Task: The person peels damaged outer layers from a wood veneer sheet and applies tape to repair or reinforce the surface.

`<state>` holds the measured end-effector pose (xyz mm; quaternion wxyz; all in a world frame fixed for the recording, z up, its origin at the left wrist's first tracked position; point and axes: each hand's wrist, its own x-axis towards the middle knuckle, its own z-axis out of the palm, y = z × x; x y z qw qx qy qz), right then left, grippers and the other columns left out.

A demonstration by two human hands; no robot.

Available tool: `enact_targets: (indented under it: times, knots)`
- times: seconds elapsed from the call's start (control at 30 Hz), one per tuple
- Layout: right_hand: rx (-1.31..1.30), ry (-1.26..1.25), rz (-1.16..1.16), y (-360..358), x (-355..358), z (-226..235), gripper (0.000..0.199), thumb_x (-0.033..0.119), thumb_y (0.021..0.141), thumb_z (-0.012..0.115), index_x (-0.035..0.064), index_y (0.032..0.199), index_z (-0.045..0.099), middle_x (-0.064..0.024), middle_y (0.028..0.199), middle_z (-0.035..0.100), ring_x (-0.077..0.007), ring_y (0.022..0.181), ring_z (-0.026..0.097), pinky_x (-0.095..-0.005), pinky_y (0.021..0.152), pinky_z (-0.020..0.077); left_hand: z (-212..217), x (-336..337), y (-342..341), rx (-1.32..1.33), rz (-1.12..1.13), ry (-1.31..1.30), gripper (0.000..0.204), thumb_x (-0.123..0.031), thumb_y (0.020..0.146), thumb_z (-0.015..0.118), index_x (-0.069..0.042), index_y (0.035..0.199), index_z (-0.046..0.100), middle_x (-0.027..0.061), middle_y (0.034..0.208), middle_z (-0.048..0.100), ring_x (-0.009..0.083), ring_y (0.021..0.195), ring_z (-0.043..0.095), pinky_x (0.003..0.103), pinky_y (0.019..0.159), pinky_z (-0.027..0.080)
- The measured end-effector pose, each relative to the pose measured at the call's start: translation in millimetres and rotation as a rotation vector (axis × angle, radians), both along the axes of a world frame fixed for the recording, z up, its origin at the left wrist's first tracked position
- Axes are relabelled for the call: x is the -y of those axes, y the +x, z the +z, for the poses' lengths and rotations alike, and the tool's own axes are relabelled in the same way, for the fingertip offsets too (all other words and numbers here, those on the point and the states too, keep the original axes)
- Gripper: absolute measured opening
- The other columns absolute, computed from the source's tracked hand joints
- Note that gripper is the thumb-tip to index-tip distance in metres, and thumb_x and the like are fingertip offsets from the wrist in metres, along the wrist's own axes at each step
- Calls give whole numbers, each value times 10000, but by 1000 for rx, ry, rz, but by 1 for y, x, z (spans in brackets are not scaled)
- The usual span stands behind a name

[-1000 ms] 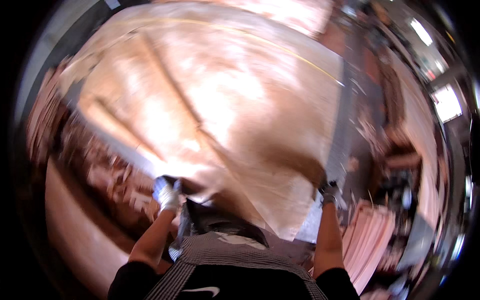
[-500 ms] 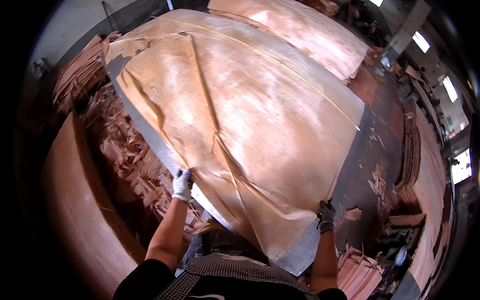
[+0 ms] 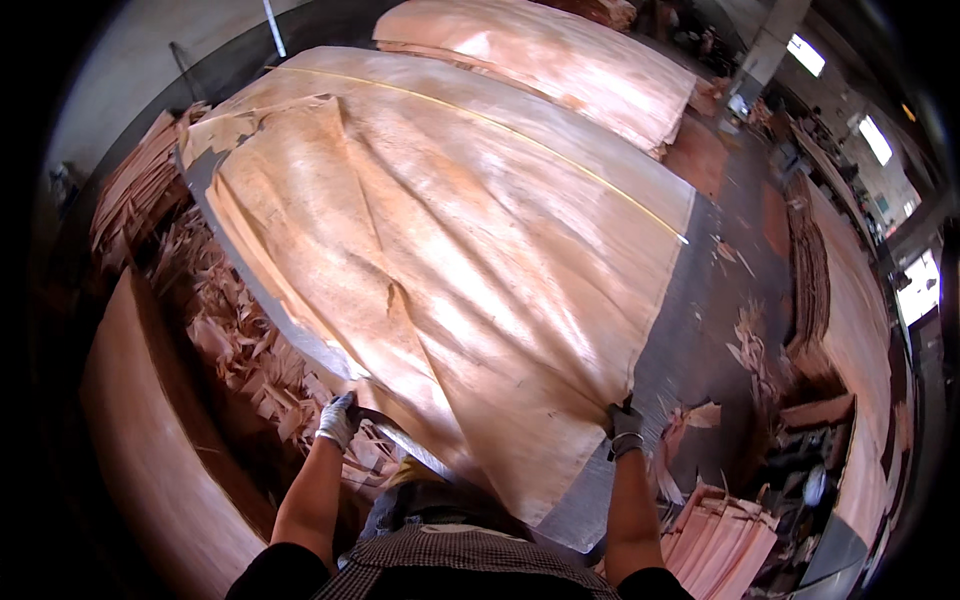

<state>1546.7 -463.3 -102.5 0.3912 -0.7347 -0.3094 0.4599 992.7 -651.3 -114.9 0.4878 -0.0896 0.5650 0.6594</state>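
Observation:
A large thin tan wood veneer sheet point(image 3: 470, 290) lies rumpled over a grey metal-topped table point(image 3: 585, 505), with long folds running across it. My left hand point(image 3: 339, 420), in a white and grey glove, is closed on the sheet's left edge near me. At the sheet's right edge, my right hand point(image 3: 626, 430), in a dark glove, grips the veneer, and creases fan out from there. A thin yellow strip point(image 3: 490, 125) stretches across the far part of the sheet. Torn, ragged veneer shows at the far left corner.
Veneer scraps point(image 3: 235, 340) heap up left of the table, beside a curved wood panel point(image 3: 150, 400). Beyond the table lies a veneer stack point(image 3: 560, 70). Another stack point(image 3: 845, 310) stands at the right. Bundled strips point(image 3: 720, 535) sit near my right arm.
Both hands have drawn the sheet's near edges slightly toward me and to the left. New creases spread from my right hand across the sheet. The whole view has shifted a little.

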Motion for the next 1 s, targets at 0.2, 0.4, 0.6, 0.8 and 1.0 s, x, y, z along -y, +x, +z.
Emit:
enact_targets:
  times: [0.2,0.4,0.6,0.8,1.0]
  knots:
    - [-207,-52,37,30,-3,12,269,340,803,652,107,691,577,2,514,486,-130,366,437,-280,360,331,44,-12,29,-1360,-136,-424,564,-104,778,652,4,1268,396,160,1238,424,268,1110,437,353,912,417]
    - [37,-27,47,25,-79,59,238,337,774,692,114,832,628,-29,745,589,-132,615,501,-309,566,416,127,-66,206,-1801,-1506,-14,821,-461,673,678,-91,1325,344,162,1349,316,325,1244,296,524,1056,146]
    - [9,73,169,62,-143,46,247,335,761,698,130,799,565,-4,517,435,-150,404,381,-322,375,319,95,-65,261,-1868,-1966,391,862,-467,706,641,-78,1382,272,136,1448,214,337,1349,143,483,1101,57]
    - [-19,49,235,53,-166,59,345,233,722,712,62,1005,611,-19,723,574,-121,455,454,-275,384,350,89,-62,257,-1970,-1563,582,526,-327,685,641,-119,1153,520,41,981,537,239,967,505,399,928,377]
    - [202,244,256,38,-158,132,418,195,732,699,-7,1083,595,-16,791,575,-125,628,508,-282,573,428,72,-75,264,-2048,-1616,610,159,-168,760,530,-138,899,600,14,831,550,200,812,527,352,764,436]
